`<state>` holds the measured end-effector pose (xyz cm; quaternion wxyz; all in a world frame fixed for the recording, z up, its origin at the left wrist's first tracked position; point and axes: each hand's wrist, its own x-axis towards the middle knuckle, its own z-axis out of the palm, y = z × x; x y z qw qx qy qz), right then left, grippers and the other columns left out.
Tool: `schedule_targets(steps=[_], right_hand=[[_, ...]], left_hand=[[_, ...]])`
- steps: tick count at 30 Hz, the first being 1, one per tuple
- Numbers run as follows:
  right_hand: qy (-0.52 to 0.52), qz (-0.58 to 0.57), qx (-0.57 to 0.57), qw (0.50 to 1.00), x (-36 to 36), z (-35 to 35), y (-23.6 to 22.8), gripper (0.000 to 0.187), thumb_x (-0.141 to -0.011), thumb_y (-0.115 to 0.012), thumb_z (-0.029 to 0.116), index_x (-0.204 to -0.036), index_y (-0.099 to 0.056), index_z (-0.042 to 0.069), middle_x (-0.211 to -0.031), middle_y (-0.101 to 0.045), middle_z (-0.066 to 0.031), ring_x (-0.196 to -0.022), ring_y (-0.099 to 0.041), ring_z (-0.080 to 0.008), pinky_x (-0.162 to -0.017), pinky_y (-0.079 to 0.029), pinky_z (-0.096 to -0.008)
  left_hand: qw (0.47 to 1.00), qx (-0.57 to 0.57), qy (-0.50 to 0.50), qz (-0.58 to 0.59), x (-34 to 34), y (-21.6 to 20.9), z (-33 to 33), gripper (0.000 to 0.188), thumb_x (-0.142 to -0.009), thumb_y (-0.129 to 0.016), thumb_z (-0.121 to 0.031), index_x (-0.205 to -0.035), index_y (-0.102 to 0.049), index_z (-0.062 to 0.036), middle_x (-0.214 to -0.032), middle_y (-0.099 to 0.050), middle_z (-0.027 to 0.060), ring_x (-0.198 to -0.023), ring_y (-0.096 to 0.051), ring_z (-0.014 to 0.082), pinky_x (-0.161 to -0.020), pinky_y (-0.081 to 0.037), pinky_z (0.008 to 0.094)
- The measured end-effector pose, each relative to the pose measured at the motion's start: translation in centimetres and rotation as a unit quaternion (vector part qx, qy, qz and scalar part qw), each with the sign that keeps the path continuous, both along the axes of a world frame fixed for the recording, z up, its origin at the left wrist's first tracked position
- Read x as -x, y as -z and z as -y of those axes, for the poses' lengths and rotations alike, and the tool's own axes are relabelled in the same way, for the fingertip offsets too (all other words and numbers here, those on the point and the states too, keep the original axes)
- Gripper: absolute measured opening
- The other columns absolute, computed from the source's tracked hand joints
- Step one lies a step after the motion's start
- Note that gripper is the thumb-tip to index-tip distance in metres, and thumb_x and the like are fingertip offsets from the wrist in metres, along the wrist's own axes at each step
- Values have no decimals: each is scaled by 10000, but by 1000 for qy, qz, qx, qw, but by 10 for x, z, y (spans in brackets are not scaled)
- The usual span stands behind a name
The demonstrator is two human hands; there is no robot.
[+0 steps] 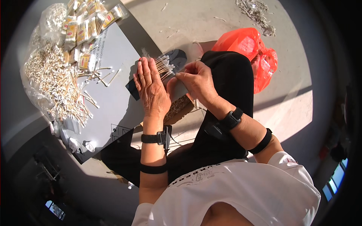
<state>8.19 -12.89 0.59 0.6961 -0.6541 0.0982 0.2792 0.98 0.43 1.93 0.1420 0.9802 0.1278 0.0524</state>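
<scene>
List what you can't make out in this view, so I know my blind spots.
All in the head view:
- Left ends of the cotton swab bundle: hidden by the left hand.
- What the right hand grips, if anything: too small at its fingertips.
- Left part of the cardboard box: behind the left hand and wrist.
- Red plastic bag contents: hidden by its folds.

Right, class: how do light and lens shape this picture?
Head view: the fisheye leaves black corners; hard sunlight casts a shadow on the grey board beside the left hand; there too, a shadow band crosses the pale floor.
</scene>
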Motion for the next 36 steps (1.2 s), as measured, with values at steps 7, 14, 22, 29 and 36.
schedule_targets(steps=[7, 14, 22, 29, 36], right_hand=[[-270, 611, 262, 696, -55, -1, -38, 545, -571, -761, 131, -1095, -611, 95, -1155, -551, -54, -1128, -483, -268, -934, -373, -435], [-471, 615, 224, 591, -89, -20, -28, 629, -568, -767, 124, -1161, -567, 67, -1233, -529, -78, -1190, -451, -278, -982, -338, -406], [-476, 643, 212, 562, -91, -27, -29, 630, -562, -795, 221, -1124, -561, 58, -1152, -535, -71, -1133, -465, -265, -959, -355, -399], [-496, 631, 203, 561, -79, -39, -28, 667, -587, -814, 248, -1172, -547, 72, -1199, -525, -82, -1146, -464, -274, -959, -354, -403], [-377, 596, 279, 652, -56, -14, -24, 599, -682, -776, 226, -1208, -546, 54, -1230, -530, -110, -1146, -489, -288, -935, -394, -402]], left_hand=[[1000, -5, 5, 25, 1, -1, -3, 834, -891, -549, -506, -1490, -220, -29, -1548, -215, 183, -1446, -173, 332, -1145, -127, 554], [1000, -13, -18, -15, 9, 0, -5, 899, -859, -560, -554, -1479, -236, 11, -1551, -196, 193, -1455, -142, 316, -1164, -76, 532], [999, -4, -33, -15, 5, -1, -1, 952, -825, -605, -551, -1479, -225, 27, -1551, -179, 210, -1463, -98, 325, -1165, -65, 526], [999, 19, -26, 15, 6, 2, -4, 912, -867, -562, -542, -1480, -187, 19, -1539, -186, 219, -1442, -158, 351, -1147, -118, 552], [998, 5, -54, 15, 20, -6, -7, 915, -862, -598, -519, -1479, -193, 21, -1556, -153, 195, -1446, -153, 343, -1147, -135, 542]])
